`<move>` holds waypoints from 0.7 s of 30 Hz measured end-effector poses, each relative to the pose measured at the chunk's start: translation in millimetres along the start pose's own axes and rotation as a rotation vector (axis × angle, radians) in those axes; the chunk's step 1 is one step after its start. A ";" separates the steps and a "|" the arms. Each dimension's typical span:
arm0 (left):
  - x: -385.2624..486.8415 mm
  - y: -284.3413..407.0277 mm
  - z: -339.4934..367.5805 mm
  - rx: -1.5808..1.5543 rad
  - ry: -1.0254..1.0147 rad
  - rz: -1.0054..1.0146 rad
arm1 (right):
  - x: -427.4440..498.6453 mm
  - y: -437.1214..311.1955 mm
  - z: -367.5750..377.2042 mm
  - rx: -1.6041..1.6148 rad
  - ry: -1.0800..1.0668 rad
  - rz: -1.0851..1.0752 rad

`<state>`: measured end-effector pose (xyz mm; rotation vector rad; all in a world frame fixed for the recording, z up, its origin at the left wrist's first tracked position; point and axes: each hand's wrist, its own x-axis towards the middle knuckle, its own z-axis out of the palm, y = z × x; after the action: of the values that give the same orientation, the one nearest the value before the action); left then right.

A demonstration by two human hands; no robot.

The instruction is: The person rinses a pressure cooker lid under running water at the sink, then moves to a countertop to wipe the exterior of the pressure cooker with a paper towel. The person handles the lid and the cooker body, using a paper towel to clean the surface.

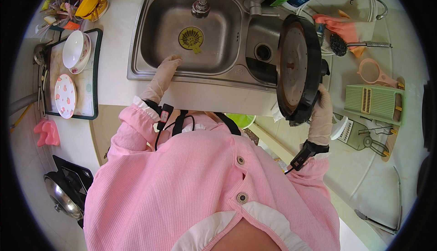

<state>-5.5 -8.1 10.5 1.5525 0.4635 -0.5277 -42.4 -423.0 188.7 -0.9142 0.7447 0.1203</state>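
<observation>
A large round black lid (296,70), like that of an electric pressure cooker, stands on edge above the right end of the sink. Its inner face, with a small central knob, is turned left. My right hand (321,102), in a thin pale glove, grips its outer side near the bottom, and the lid partly hides the fingers. My left hand (168,68), gloved alike, is at the near rim of the large steel sink basin (218,54). Its fingers are bent, and nothing shows in them. A yellow-green drain strainer (190,38) sits in that basin.
A faucet (200,8) reaches over the basin; the small basin's drain (263,52) lies right. On the left, bowls (75,51) and a plate (65,95) rest on a cutting board (90,90). Rubber gloves (338,27), a steel scrubber (338,44) and graters (374,104) are at right.
</observation>
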 end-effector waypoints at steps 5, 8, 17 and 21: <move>-0.1 2.6 0.7 0.016 0.002 -0.022 | -0.8 -1.7 -3.5 0.003 -0.011 -0.004; -3.2 3.3 0.3 0.018 -0.002 0.018 | -0.5 -2.3 -5.1 -0.005 0.015 0.001; 0.7 0.6 -0.1 0.014 -0.008 -0.005 | 2.1 -1.0 -11.2 0.004 0.020 -0.028; 1.3 -1.1 -1.3 0.009 -0.020 0.004 | 2.8 -2.5 -11.3 0.019 -0.017 0.013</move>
<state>-5.1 -6.8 8.9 1.5552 0.4433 -0.5429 -45.4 -433.6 184.3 -0.8896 0.7349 0.1327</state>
